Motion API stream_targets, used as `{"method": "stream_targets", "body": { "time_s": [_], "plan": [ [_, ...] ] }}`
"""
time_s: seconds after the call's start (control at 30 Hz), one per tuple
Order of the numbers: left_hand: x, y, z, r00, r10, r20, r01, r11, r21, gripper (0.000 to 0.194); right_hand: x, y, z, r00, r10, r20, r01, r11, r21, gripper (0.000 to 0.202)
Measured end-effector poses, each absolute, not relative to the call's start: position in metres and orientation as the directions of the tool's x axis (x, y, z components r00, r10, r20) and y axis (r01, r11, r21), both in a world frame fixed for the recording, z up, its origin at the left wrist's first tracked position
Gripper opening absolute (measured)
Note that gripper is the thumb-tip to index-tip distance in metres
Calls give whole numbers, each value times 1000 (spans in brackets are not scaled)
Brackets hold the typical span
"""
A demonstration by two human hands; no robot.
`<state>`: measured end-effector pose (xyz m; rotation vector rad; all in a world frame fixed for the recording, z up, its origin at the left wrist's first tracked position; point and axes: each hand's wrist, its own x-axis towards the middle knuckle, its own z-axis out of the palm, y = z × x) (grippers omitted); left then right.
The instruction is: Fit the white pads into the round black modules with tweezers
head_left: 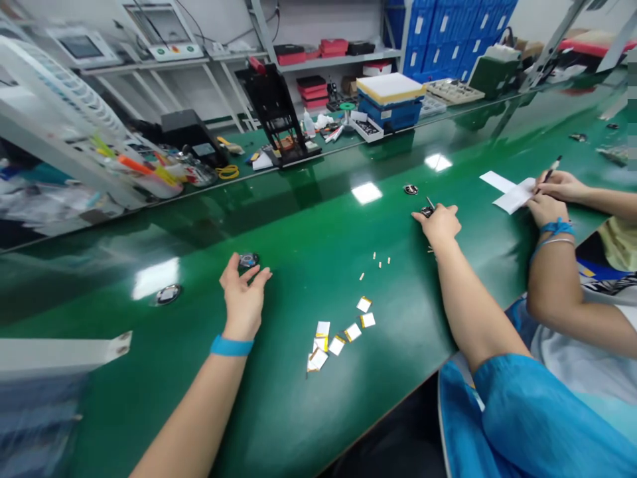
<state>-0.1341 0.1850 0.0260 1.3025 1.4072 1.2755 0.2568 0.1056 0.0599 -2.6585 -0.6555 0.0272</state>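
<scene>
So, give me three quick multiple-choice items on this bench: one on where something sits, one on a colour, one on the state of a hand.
1. Where is the small round dark part nearest the left hand?
A. Just beyond its fingertips
B. Under the wrist
C. On the white paper

2. What colour is the band on the left wrist?
A. Red
B. Blue
C. Yellow

3. What state is the right hand in?
A. Flat and open, off the table
B. Closed on a small dark part
C. Holding a pen

Answers:
1. A, the part lies on the green table just past the open fingers.
2. B, the band shows bright blue.
3. B, the fingers are curled over the small dark part on the table; the pen is in a co-worker's hand.
</scene>
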Motion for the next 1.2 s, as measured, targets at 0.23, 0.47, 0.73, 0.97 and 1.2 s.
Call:
{"method": "stream_targets", "body": {
  "time_s": [0.23, 0.47, 0.73, 0.97, 1.2],
  "plan": [
    [-144, 142, 32, -137, 990, 39, 55, -31, 998, 63, 264, 109, 55, 892, 451, 36, 429, -817, -385, 53],
    [-130, 79, 74, 89, 966, -241, -137, 252, 958, 53, 188, 89, 80, 603, 759, 247, 764, -459, -453, 54],
    [-103, 40, 88, 434, 841, -324, -460, 516, 723, 51, 53, 38, 86, -111, 938, 327, 824, 271, -497, 38],
    [-115, 48, 73, 458, 830, -319, -436, 522, 733, 49, 59, 44, 81, -239, 901, 362, 620, 428, -657, 23],
    [-124, 51, 68, 521, 817, -247, -256, 426, 868, 51, 71, 47, 80, -433, 826, 361, 551, 559, -620, 17]
  ]
}}
